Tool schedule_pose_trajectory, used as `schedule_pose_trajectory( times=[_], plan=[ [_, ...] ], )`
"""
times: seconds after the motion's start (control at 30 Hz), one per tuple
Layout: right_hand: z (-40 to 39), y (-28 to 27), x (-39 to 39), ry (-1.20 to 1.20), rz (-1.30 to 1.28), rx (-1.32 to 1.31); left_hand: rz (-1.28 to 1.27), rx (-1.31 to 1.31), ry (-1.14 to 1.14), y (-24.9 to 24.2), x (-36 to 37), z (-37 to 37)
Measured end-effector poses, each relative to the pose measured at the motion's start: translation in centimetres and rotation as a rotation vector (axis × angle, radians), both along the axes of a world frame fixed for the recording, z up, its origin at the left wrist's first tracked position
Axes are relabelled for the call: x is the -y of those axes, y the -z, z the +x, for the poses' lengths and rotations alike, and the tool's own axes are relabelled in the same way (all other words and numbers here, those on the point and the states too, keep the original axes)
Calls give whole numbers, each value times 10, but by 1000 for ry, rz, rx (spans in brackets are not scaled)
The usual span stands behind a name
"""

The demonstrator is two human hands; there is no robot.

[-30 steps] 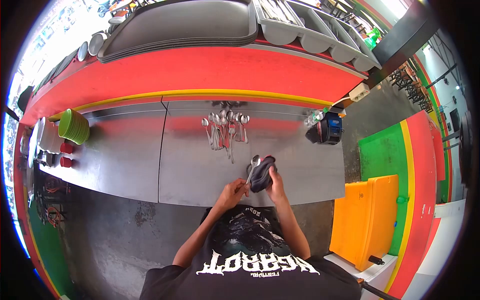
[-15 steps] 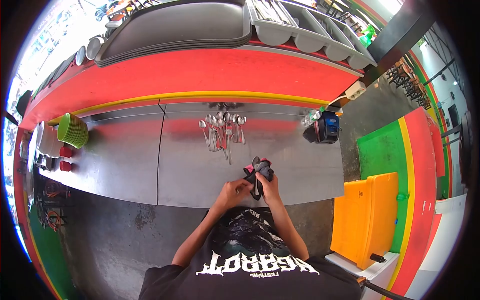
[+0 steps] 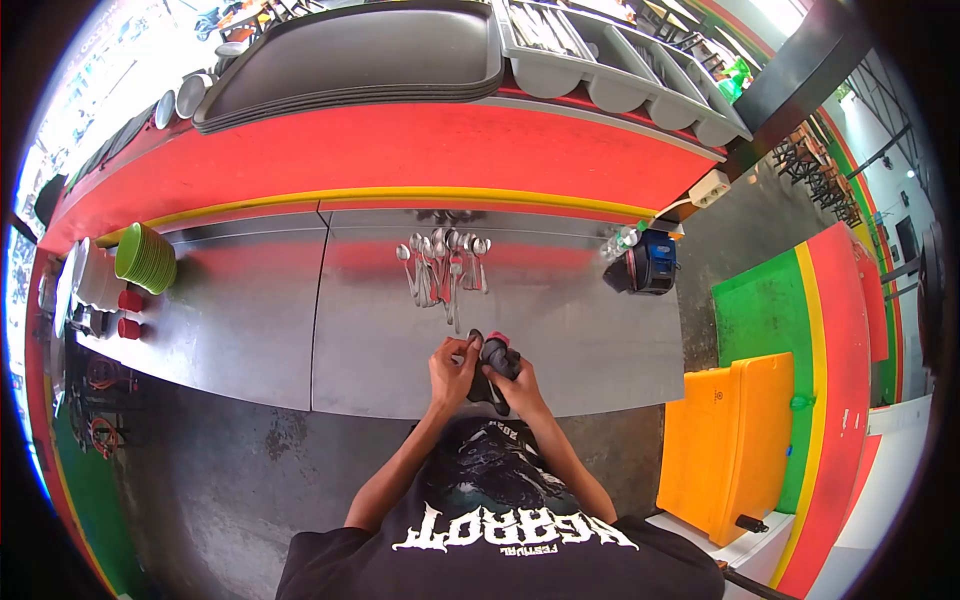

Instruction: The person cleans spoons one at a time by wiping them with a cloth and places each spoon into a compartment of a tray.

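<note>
Your left hand (image 3: 453, 370) pinches the spoon (image 3: 475, 336), your right hand (image 3: 517, 388) grips the cloth (image 3: 495, 353), over the desk (image 3: 385, 360); red wall (image 3: 440, 145) beyond.

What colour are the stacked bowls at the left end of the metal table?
The bowls are green, clearest in the head view.

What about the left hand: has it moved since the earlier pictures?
Yes, the left hand has moved forward, closer to the cutlery pile on the table.
</note>
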State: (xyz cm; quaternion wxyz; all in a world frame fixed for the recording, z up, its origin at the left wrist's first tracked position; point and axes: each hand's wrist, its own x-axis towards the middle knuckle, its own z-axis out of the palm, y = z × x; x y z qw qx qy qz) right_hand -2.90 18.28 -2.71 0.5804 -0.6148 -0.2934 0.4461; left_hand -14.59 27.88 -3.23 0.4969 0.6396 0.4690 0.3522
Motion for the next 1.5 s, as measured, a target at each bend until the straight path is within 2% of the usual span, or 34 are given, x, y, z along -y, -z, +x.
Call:
schedule_pose_trajectory(
  times=[0.13,0.23,0.33,0.43,0.53,0.63,0.77,0.87,0.97,1.07,1.13,1.17,1.2,1.23,1.27,1.33,1.37,1.4,1.5],
  plan=[
    [-2,-1,1,-30,-3,31,-44,1,-109,-12,-9,3],
    [-2,-11,2,-27,9,8,49,16,-134,-14,-14,7],
    [1,-16,4,-16,12,18,-128,46,-86,-7,-12,9],
    [8,-6,10,17,-16,39,-235,91,212,1,-5,4],
    [11,1,10,32,-17,66,-289,128,217,4,2,5],
    [9,1,7,57,-13,79,-168,93,188,0,-1,9],
    [11,0,4,23,51,65,-221,152,26,-7,-17,18],
    [18,-19,15,-134,-9,239,-207,266,-65,8,-38,12],
    [15,-21,24,-12,-38,140,-232,307,-24,5,-52,2],
    [27,8,27,151,-8,-341,-307,341,80,-1,-43,-6],
    [30,-11,18,176,99,-678,-422,399,132,4,-24,-1],
    [33,-20,15,193,154,-845,-423,350,173,3,-15,0],
    [39,-17,14,152,142,-868,-425,302,215,-7,-6,3],
    [40,-12,12,126,86,-674,-426,255,257,-11,4,6],
    [40,-7,9,99,28,-479,-299,270,286,-1,14,14],
    [32,-15,-2,80,59,-50,-351,152,318,-14,27,17],
    [33,-15,-3,100,50,-33,-375,90,330,-20,31,17],
    [33,-12,-5,118,41,-16,-160,42,305,-17,34,18],
    [33,-3,-6,171,20,53,54,82,314,-10,33,14]
  ],
)
